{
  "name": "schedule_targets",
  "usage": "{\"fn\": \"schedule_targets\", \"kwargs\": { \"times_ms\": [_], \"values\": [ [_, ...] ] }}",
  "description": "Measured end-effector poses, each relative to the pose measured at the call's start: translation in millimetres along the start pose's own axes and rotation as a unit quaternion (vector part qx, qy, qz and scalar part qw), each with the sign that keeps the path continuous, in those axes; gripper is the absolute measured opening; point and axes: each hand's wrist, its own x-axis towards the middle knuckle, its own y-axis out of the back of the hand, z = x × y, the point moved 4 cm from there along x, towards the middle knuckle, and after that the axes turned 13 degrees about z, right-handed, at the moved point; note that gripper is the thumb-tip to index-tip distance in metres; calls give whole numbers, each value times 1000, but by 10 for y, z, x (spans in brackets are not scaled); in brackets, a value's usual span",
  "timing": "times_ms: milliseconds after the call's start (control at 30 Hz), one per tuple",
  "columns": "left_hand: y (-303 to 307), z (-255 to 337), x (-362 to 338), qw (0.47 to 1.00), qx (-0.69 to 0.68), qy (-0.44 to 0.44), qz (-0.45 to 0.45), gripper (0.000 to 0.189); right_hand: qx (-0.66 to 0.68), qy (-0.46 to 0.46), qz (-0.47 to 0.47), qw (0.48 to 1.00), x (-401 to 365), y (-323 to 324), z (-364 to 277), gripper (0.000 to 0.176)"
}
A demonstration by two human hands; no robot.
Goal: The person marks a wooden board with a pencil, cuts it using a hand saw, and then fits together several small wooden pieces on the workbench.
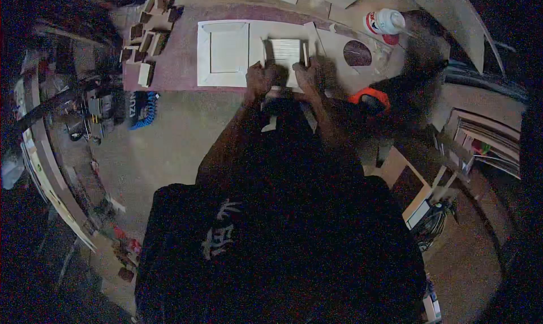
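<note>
Before me on the bench is a small wooden box-like piece (284, 49) with pale ribbed lines between two upright side pieces. My left hand (261, 78) is closed at its near left side, and my right hand (308, 78) grips the near right side. The fingers are partly hidden and the light is dim. Left of my left hand, a pale panel (203, 52) lies flat with a rectangular frame (229, 72) on it. A thin strip (314, 38) slants on the pale board just beyond my right hand.
Several wood blocks (145, 74) line the bench's left end. A white bottle (390, 22) stands at the back right, near a dark round hole or disc (357, 53) on the board. An orange-and-black object (371, 99) sits at the near right. Boards lean at far right.
</note>
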Motion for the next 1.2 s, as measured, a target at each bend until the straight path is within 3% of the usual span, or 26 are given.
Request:
{"fn": "schedule_targets", "kwargs": {
  "times_ms": [33, 100, 167, 233, 333, 433, 533, 567, 633, 733, 767, 833, 933, 1033, 1200],
  "values": [
    [68, 275, -9, 993, -39, 106, -35, 41, 3, -9, 2, 1000, 27, 9, 6, 59],
    [7, 198, 55, 975, -137, 170, -46, 41, 1, -29, 27, 999, 134, 112, 41, 61],
    [-63, 169, 175, 987, -49, 138, -60, 43, 4, -53, 66, 996, 292, 283, 155, 57],
    [-64, 413, 322, 971, 226, 6, -77, 46, 33, -90, 98, 991, 421, 362, 622, 50],
    [-222, 89, 398, 960, 239, -136, -43, 46, 56, -133, 121, 982, 701, 497, 1369, 39],
    [-164, 551, 344, 938, 316, -130, -59, 39, -27, -84, 175, 981, 837, 725, 1664, 28],
    [-264, 295, 297, 924, 307, -224, -47, 33, -121, 16, 205, 971, 963, 612, 2180, 28],
    [-276, 215, 287, 947, 271, -175, -10, 32, -141, 54, 200, 968, 972, 500, 2422, 31],
    [-268, 87, 263, 976, 194, -75, 66, 32, -189, 85, 195, 959, 974, 583, 2305, 35],
    [-166, 262, 190, 975, 213, -28, 48, 32, -264, 113, 216, 933, 995, 1104, 1241, 38],
    [-127, 382, 183, 973, 224, 27, 51, 32, -281, 157, 236, 917, 974, 1131, 1086, 38],
    [-105, 525, 149, 959, 243, 137, 55, 33, -128, 83, 183, 971, 812, 943, 942, 38],
    [-68, 438, 143, 971, 227, 52, 62, 36, 42, -10, 60, 997, 408, 553, 627, 40],
    [-89, 444, 163, 947, 311, 7, 75, 35, 89, -37, -48, 994, 80, 341, 270, 43],
    [5, 660, 141, 967, 247, 10, 64, 44, 141, -90, -188, 968, 250, 396, 382, 48]
  ]
}}
